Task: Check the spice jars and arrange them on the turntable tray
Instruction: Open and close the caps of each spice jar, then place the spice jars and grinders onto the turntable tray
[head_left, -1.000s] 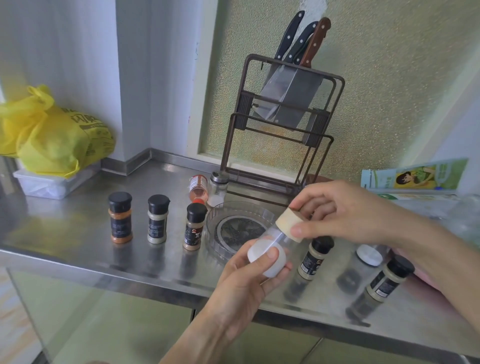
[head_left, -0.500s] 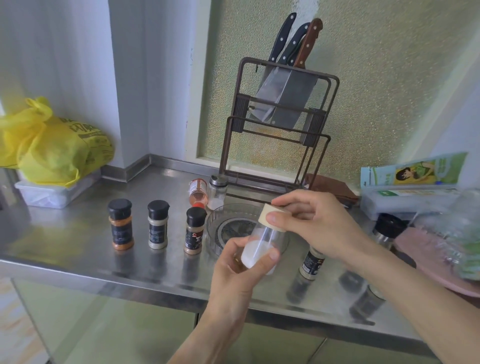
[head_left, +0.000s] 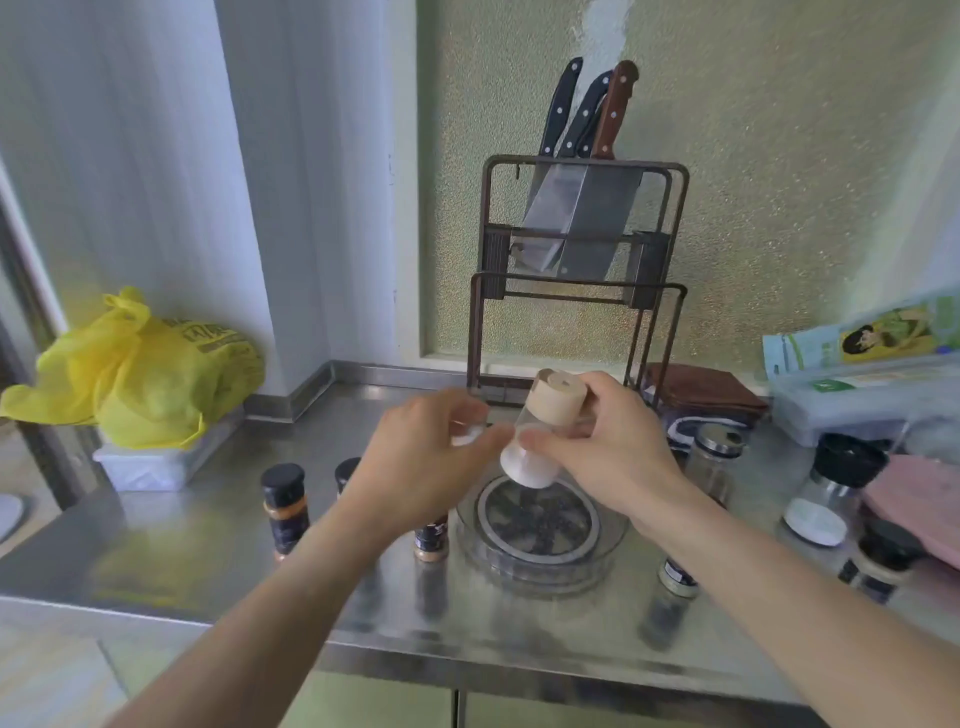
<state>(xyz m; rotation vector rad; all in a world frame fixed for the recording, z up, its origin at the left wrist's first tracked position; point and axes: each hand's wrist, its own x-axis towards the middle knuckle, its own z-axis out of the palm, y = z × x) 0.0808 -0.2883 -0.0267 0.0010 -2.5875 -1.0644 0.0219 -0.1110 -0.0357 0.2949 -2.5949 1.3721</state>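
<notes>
Our right hand (head_left: 605, 457) curls round the clear glass jar with the tan wooden lid (head_left: 545, 426), tipped just above the round clear plastic turntable tray (head_left: 540, 566). Our left hand (head_left: 426, 462) pinches the jar's side with bent fingers, above the tray's left edge.

- Steel counter (head_left: 156, 561) spans the lower frame
- Speckled green wall panel (head_left: 753, 156) fills the upper right
- Pale ribbed wall (head_left: 156, 156) occupies the upper left
- Daylight reflects off the counter
</notes>
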